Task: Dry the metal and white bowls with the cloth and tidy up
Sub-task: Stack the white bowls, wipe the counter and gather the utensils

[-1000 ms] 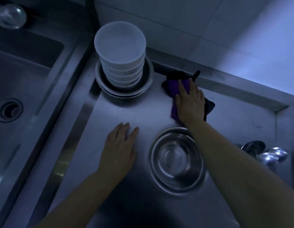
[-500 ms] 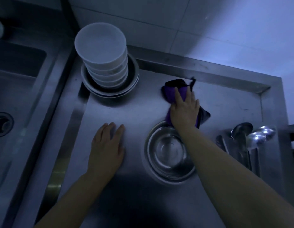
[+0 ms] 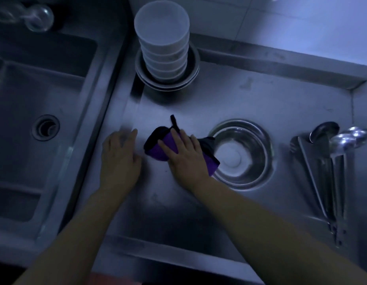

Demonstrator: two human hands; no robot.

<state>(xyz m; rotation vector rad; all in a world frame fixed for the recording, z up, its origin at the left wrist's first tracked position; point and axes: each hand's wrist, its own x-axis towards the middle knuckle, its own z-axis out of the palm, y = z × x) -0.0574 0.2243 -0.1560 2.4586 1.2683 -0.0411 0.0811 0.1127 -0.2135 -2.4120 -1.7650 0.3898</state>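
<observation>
My right hand (image 3: 185,154) lies flat on a purple and black cloth (image 3: 158,149), pressing it onto the steel counter (image 3: 260,99). My left hand (image 3: 118,157) rests flat on the counter just left of the cloth, fingers straight. A single metal bowl (image 3: 243,154) stands upright to the right of the cloth, touching its edge. At the back, a stack of several white bowls (image 3: 163,38) sits upside down inside stacked metal bowls (image 3: 193,66).
A deep sink (image 3: 34,120) with a round drain (image 3: 45,127) lies to the left. Ladles and other steel utensils (image 3: 326,161) lie at the counter's right edge. A tiled wall (image 3: 281,21) rises behind. A glass object (image 3: 37,18) sits at the back left.
My right hand has slid the cloth from the back of the counter toward me and leftward, past the metal bowl. My left hand has stayed flat on the counter. The camera has shifted.
</observation>
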